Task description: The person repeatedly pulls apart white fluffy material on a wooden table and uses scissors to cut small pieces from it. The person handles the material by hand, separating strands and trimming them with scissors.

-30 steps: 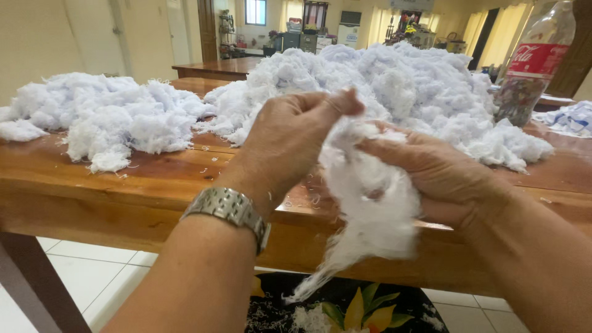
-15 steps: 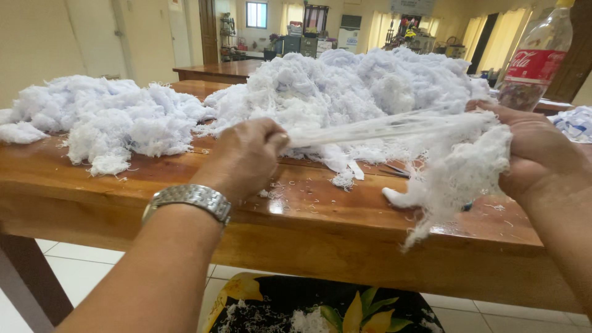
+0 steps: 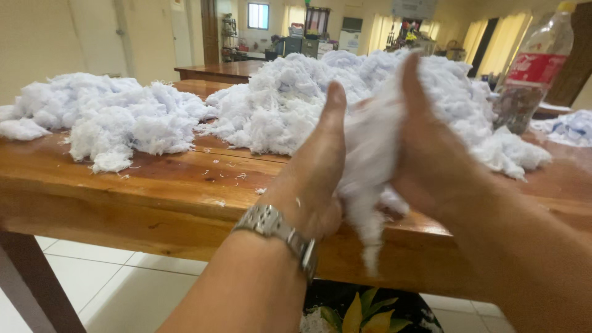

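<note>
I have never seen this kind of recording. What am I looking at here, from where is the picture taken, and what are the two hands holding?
There is no machine here. A person works with two bare hands, and a camera worn on the person's head looks down at them, so you see roughly what that person sees.

The left hand, with a metal wristwatch on its wrist, and the right hand press a clump of white fluffy fibre between their palms; a thin tail of it hangs down below them.

In front of them stands a wooden table. On it lie a smaller pile of the same white fibre to the left and a bigger pile in the middle. A plastic bottle with a red label stands at the far right. Small white scraps are scattered on the wood. Below the table you see pale floor tiles.
</note>
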